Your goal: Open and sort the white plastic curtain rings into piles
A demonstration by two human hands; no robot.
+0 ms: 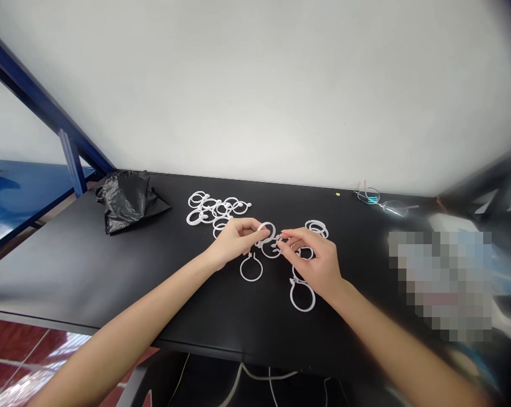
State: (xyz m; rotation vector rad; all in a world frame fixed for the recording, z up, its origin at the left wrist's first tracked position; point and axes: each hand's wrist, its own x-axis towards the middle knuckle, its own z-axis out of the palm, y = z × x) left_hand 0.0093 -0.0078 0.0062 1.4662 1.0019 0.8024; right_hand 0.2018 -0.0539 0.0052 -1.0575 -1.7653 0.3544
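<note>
My left hand point(241, 240) is closed, pinching a white plastic curtain ring point(273, 226) between thumb and fingers just above the black table. Facing it, my right hand point(312, 254) is bent in a pinch at small white end pieces beside that ring; its fingertips partly hide what they grip. Under and between the hands lie more white rings, partly covered. An open ring point(251, 280) rests in front of my left hand. Below my right hand lies another ring point(303, 310), and a few overlapping rings point(317, 226) sit behind it.
A heap of white rings point(215, 209) lies behind my left hand. A crumpled black plastic bag point(126, 198) is at the table's point(187, 316) far left. Eyeglasses point(369, 196) lie at the back right, near a blurred-out item point(446, 282). A white wall point(255, 96) rises behind.
</note>
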